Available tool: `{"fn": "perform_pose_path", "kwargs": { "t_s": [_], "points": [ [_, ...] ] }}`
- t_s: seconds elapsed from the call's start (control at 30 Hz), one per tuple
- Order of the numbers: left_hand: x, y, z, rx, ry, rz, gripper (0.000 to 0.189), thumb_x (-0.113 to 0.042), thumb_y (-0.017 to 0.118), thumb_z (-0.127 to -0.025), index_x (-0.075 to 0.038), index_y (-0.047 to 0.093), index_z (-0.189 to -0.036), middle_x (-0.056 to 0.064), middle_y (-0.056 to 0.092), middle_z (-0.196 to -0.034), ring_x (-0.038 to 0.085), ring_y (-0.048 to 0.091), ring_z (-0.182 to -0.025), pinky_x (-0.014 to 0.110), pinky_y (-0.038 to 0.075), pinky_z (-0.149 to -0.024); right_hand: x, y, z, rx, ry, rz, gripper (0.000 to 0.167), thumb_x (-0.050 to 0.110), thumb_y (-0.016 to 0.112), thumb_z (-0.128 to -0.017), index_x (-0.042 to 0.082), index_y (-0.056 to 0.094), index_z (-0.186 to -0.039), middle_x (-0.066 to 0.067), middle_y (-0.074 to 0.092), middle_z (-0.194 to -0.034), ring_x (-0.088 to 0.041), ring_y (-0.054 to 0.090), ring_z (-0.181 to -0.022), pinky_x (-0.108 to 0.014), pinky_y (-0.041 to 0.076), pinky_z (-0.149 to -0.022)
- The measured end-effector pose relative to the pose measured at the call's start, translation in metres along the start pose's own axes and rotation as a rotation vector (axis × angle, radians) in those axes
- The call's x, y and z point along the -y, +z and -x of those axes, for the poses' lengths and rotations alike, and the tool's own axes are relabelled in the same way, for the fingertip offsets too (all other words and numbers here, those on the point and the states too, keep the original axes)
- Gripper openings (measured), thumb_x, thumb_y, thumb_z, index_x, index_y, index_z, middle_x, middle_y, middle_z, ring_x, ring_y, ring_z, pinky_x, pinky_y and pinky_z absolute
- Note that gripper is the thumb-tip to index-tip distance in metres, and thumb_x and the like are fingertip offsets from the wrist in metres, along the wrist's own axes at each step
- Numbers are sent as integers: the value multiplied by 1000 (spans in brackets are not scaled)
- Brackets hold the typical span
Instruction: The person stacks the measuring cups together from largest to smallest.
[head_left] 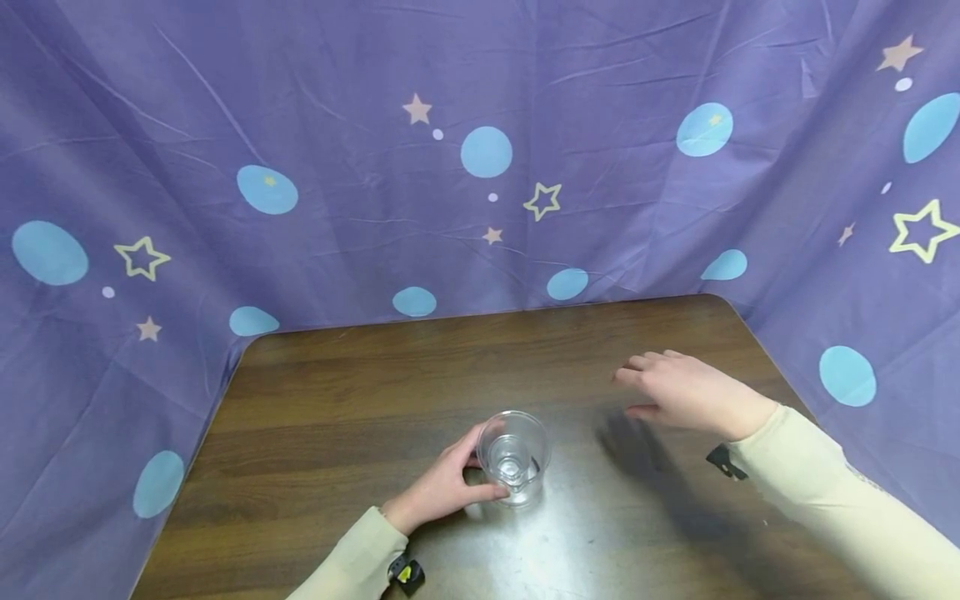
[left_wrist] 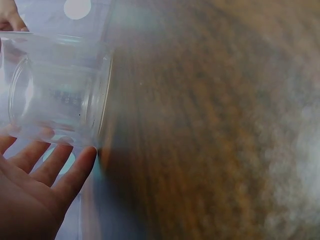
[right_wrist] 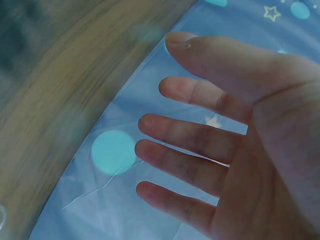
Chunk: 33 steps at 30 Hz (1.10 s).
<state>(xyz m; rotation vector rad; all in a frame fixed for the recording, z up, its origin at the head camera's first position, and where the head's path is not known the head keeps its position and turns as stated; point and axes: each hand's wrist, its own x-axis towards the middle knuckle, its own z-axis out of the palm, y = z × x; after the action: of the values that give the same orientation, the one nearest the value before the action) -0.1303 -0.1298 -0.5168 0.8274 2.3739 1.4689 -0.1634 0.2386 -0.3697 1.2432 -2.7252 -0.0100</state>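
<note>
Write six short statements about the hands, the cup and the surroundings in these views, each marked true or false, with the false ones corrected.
1. The left hand holds the clear cup. True.
2. The right hand holds nothing. True.
3. Both hands touch the clear cup. False: only the left hand does.
4. The table has a brown, wood-grained top. True.
5. Everything behind the table is plain green. False: the backdrop is purple and patterned.
6. The person's arms are bare. False: long, pale sleeves cover them.
</note>
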Motion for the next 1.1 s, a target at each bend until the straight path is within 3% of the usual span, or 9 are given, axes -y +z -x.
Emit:
{"fn": "perform_pose_path", "kwargs": {
  "t_s": [0.33, 0.67, 0.87, 1.1],
  "points": [
    [-2, 0, 0, 0, -11, 14, 91, -30, 87, -86, -21, 36, -161, 7, 47, -158, 25, 56, -129, 35, 54, -104, -33, 8, 24, 1, 117, -36, 39, 22, 92, -78, 9, 71, -108, -2, 67, -92, -28, 68, -76, -48, 59, -66],
    [-1, 1, 0, 1, -10, 9, 93, -33, 87, -86, -23, 34, -162, 6, 46, -159, 24, 56, -130, 34, 54, -104, -71, 24, 44, 88, 267, -102, 37, 17, 88, -79, 6, 68, -107, -3, 63, -88, -27, 65, -73, -48, 56, -59],
    [0, 1, 0, -1, 20, 8, 90, -29, 86, -87, -19, 36, -160, 9, 47, -159, 25, 55, -132, 35, 54, -104, -89, 35, 54, 101, 289, -121, 36, 14, 88, -77, 5, 67, -104, -7, 64, -90, -31, 66, -78, -51, 57, -65],
    [-1, 1, 0, 5, 1, 15, 91, -30, 87, -86, -23, 35, -161, 5, 46, -158, 23, 55, -131, 34, 54, -104, -99, 45, 63, 135, 318, -128, 43, 15, 89, -76, -1, 67, -108, -12, 65, -94, -37, 67, -84, -55, 59, -71]
  ]
}}
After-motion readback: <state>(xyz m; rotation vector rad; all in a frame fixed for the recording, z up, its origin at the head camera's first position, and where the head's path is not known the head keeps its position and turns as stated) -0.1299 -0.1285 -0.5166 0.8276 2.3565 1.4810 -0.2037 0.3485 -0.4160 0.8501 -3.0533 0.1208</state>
